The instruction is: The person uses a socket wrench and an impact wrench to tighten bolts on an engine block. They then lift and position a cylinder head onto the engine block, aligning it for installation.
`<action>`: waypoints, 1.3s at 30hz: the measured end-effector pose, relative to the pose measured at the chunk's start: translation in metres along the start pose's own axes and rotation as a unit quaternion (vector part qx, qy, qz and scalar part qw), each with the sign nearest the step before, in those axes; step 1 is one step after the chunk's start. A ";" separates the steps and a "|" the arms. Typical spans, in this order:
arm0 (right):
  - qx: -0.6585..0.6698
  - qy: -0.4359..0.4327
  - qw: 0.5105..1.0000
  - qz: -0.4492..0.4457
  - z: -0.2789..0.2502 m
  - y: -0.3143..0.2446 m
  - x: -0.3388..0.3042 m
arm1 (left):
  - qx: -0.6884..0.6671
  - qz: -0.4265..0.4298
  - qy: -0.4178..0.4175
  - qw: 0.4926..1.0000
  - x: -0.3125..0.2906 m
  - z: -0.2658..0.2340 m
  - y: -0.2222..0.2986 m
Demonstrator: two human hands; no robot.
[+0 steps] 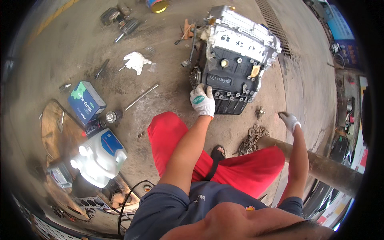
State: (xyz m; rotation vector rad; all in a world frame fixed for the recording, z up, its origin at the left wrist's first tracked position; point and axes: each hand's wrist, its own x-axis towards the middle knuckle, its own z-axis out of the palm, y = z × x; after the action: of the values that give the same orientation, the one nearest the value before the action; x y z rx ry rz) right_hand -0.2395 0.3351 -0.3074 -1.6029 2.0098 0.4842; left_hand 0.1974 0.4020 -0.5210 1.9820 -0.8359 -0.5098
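An engine (230, 56) stands on the concrete floor in front of me, with a black block and a silver top section. My left hand (203, 101), in a white knitted glove with a green patch, is closed on its near left corner, just beside a round metal part (195, 76). Off to the right of the engine, my right hand (289, 121) hangs low in a similar glove with darkened fingertips. Its fingers are drawn together; whether something small is between them is not visible. A small metal part (260, 112) sits on the floor between that hand and the engine.
A chain (253, 138) lies in a heap beside a thick pipe (320, 162) at my right knee. Left are a metal rod (141, 97), a blue box (87, 103), a spray can (111, 116), white jugs (100, 158) and a cordless power tool (127, 27). A floor grate (276, 24) runs behind the engine.
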 end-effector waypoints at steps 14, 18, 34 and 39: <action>0.292 0.225 0.924 -0.096 0.126 -0.118 0.135 | 0.057 -0.002 0.033 0.998 0.000 0.003 -0.017; 0.407 0.315 0.854 -0.077 0.141 -0.141 0.135 | 0.020 -0.007 -0.002 1.000 -0.005 0.019 -0.010; 0.400 0.391 0.821 -0.114 0.165 -0.141 0.151 | 0.172 -0.061 -0.211 0.960 0.023 -0.219 0.036; 0.378 0.312 0.868 -0.082 0.151 -0.134 0.139 | 0.130 -0.048 -0.348 0.927 -0.039 -0.267 0.122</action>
State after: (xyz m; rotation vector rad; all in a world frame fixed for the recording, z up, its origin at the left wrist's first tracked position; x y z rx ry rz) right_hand -0.1062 0.2809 -0.5054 -1.4606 2.0439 -0.9111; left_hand 0.2961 0.5403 -0.2781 2.1007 -1.2906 -1.2613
